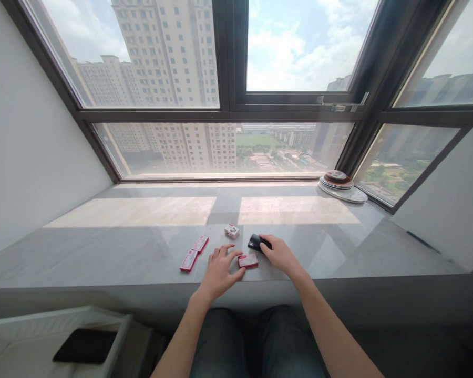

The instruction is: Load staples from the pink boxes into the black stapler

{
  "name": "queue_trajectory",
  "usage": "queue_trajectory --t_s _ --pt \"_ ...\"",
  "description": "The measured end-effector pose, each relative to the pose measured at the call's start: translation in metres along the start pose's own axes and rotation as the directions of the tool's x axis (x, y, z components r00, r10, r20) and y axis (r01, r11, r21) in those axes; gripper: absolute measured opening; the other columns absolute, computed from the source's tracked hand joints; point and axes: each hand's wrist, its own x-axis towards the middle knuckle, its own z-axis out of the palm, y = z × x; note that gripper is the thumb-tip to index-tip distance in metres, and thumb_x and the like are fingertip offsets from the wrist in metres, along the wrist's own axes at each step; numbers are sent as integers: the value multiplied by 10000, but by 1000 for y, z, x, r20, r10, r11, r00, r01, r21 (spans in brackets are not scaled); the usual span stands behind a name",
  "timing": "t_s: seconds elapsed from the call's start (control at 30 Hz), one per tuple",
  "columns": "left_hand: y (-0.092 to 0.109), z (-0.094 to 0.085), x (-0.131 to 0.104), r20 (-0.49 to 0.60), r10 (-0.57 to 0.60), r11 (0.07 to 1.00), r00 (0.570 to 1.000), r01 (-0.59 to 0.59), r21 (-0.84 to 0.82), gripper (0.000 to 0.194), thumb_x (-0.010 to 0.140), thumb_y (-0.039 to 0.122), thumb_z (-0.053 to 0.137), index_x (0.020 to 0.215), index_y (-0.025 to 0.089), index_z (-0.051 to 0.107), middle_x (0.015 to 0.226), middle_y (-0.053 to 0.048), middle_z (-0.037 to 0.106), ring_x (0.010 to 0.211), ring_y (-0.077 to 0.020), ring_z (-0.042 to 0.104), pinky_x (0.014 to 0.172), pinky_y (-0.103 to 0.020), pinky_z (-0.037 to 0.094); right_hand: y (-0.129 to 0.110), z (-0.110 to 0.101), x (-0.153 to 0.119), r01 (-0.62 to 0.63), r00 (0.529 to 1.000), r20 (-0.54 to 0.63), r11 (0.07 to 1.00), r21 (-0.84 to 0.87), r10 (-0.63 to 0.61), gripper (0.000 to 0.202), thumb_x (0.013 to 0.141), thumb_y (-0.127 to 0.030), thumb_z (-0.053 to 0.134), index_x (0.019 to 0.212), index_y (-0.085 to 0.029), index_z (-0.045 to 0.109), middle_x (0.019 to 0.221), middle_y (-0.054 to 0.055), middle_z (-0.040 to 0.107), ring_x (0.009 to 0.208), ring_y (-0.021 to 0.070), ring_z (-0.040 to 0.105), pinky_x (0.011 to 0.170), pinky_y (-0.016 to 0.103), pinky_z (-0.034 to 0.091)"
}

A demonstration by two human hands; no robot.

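Observation:
My right hand [279, 254] is closed around a small black stapler [254, 242], its front end pointing left just above the sill. Thumb and fingers apart, my left hand [221, 269] reaches to the left side of a small flat red-and-white box [248, 260]; whether the fingertips touch it I cannot tell. Behind the two hands stands a small white box [232, 231] with red marks. To the left of my left hand lie two more flat red-and-white boxes, a farther one [201, 243] and a nearer one [189, 260], end to end.
The work surface is a grey marble windowsill [150, 247] with its front edge close to my legs. A stack of round plates or discs [341, 186] sits in the back right corner by the window. At lower left, a white piece of furniture [19, 336] bears a dark flat object [87, 345].

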Motion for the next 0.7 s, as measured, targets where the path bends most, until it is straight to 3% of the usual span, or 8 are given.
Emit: queue_trajectory --t_s 0.07,0.17,0.27,0.37,0.5,0.6,0.7 --pt "4 -3 -3 30 84 995 996 -82 -56 497 843 457 689 1322 389 574 1479 -15 455 1341 -298 413 1099 -480 370 -14 12 2 39 998 42 999 -8 -39 381 932 -320 513 1275 -244 658 1260 77 673 1165 243 606 1061 378 396" --pt "6 -7 -6 39 106 990 994 -102 -95 538 859 450 677 1373 373 537 1472 -28 480 1328 -292 445 1106 -477 387 -35 39 3 83 996 47 996 -37 -81 325 901 -385 590 1191 -271 682 1153 42 712 1104 242 624 1151 455 269" --pt "4 -10 -9 41 90 991 995 -86 -100 484 883 435 651 1348 335 562 1373 -50 570 1285 -288 495 1096 -469 407 -53 63 4 44 998 -50 994 -96 -49 257 823 -448 686 989 -252 705 968 25 731 979 239 641 1169 508 181" --pt "3 -12 -12 33 79 992 996 -75 -98 522 873 450 662 1366 326 547 1405 -54 558 1320 -295 481 1115 -473 395 -65 73 10 -60 982 -182 997 -54 50 252 792 -469 704 897 -241 689 858 18 715 888 230 635 1136 500 232" --pt "3 -12 -13 34 19 996 999 -17 -85 527 854 487 676 1343 321 569 1511 -47 470 1406 -295 409 1159 -469 352 -55 59 16 -144 929 -273 925 353 249 450 892 -574 495 1023 -187 683 934 77 710 868 231 622 866 362 480" --pt "2 -11 -13 45 -12 996 999 16 -90 518 853 472 681 1337 319 574 1521 -53 461 1408 -284 414 1171 -463 333 -25 36 10 -160 875 -257 746 646 410 546 934 -573 347 1086 -144 649 1060 134 693 938 244 639 723 312 532" --pt "1 -11 -14 47 -29 994 998 34 -108 551 843 491 691 1350 322 557 1535 -55 446 1422 -275 401 1182 -457 309 11 11 -9 -281 827 -153 633 721 541 473 929 -570 367 1031 -172 601 1020 123 689 834 221 681 602 290 555"
